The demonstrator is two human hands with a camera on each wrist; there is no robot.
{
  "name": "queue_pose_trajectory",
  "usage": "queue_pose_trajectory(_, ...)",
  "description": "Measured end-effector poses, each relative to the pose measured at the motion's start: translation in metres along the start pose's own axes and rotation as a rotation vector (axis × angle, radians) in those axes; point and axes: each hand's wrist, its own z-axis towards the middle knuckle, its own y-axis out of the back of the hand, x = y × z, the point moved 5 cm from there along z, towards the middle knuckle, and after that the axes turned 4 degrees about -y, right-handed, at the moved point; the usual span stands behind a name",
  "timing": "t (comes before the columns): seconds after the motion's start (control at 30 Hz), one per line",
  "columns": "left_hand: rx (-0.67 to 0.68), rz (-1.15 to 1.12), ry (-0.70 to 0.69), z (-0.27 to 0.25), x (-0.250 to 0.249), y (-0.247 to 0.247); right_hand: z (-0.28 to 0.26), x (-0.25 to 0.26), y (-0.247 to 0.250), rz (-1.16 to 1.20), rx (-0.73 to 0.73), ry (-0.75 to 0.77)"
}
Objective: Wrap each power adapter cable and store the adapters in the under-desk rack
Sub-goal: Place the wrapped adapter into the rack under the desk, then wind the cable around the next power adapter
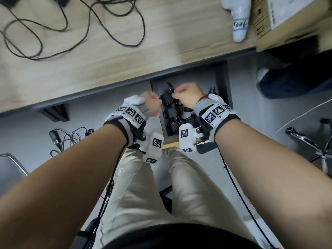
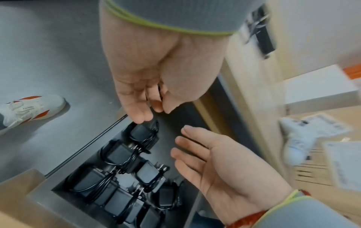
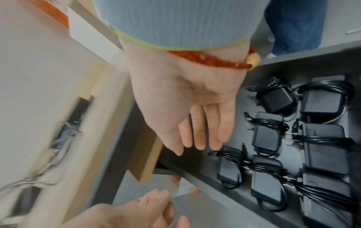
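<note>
The grey under-desk rack [image 1: 224,83] stands pulled out below the wooden desk edge. Several black power adapters [image 1: 172,112] lie in it in rows, each with its cable wound round the body [image 2: 117,154] [image 3: 267,129]. My left hand [image 1: 152,105] hovers over the rack's left rim [image 2: 64,166], its fingers [image 2: 136,114] loosely curled and holding nothing. My right hand [image 1: 186,94] is above the far adapters. Its fingers [image 3: 201,138] are straight, the palm is bare, and it touches no adapter. One more adapter [image 1: 55,137] with a tangled cable lies on the floor to the left.
A long loose black cable [image 1: 71,24] sprawls over the desk top at the left. A cardboard box [image 1: 287,18] and a white labelled object [image 1: 239,20] sit at the desk's right end. Another person's leg [image 1: 287,81] and a chair base [image 1: 314,146] are to the right.
</note>
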Motion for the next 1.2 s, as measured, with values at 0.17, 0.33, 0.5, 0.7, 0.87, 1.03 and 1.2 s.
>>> queue_pose_trajectory(0.17, -0.509, 0.263, -0.049, -0.084, -0.068, -0.079, -0.053, 0.060, 0.030, 0.091, 0.035, 0.058)
queue_pose_trajectory(0.33, -0.816, 0.468, -0.308, -0.148, -0.124, -0.101, -0.096, 0.142, 0.058, 0.150, 0.062, 0.192)
queue_pose_trajectory(0.5, -0.948, 0.417, -0.425, -0.204, -0.184, -0.088, -0.116, 0.225, 0.063, 0.130, 0.003, 0.288)
queue_pose_trajectory(0.7, -1.086, 0.385, -0.463, -0.249, -0.248, -0.026, -0.111, 0.309, 0.030, 0.132, 0.010, 0.346)
queue_pose_trajectory(0.87, -1.137, 0.593, -0.357, -0.279, -0.298, 0.072, -0.079, 0.377, -0.043, 0.125, 0.052, 0.316)
queue_pose_trajectory(1.03, -1.127, 0.884, -0.324, -0.281, -0.334, 0.124, -0.043, 0.425, -0.099, 0.013, 0.062, 0.362)
queue_pose_trajectory(1.2, -1.053, 0.923, -0.268, -0.263, -0.362, 0.153, -0.013, 0.451, -0.126, -0.034, 0.006, 0.307)
